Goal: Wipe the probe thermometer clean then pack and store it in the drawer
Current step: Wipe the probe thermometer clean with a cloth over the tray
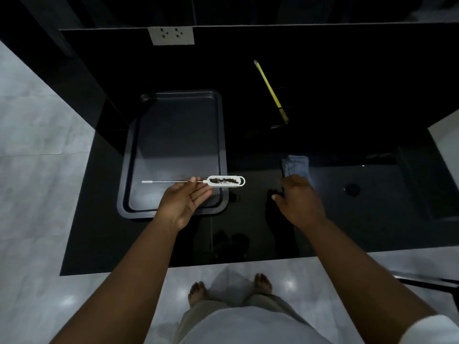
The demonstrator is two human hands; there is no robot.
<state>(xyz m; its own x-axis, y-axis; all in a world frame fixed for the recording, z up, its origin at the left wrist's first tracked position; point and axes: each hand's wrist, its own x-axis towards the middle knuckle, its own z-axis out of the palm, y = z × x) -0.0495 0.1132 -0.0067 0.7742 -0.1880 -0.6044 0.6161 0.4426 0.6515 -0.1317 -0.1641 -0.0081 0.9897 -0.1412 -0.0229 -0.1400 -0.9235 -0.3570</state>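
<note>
The probe thermometer (224, 181) has a white oval handle smeared with brown dirt and a thin metal probe with a white tip pointing left. It sits level over the near right corner of a dark tray (178, 125). My left hand (185, 198) is palm up beneath it, pinching the probe near the handle between thumb and fingertips. My right hand (296, 197) hovers palm down to the right, fingers loosely curled, holding nothing. A folded blue-grey cloth (295, 165) lies on the counter just beyond my right hand. No drawer is visible.
The black glossy counter (347, 219) ends at a near edge above my bare feet. A long yellow tube (270, 90) lies at the back right. A wall socket (171, 36) is at the back. A round dark plug (352, 189) sits at the right.
</note>
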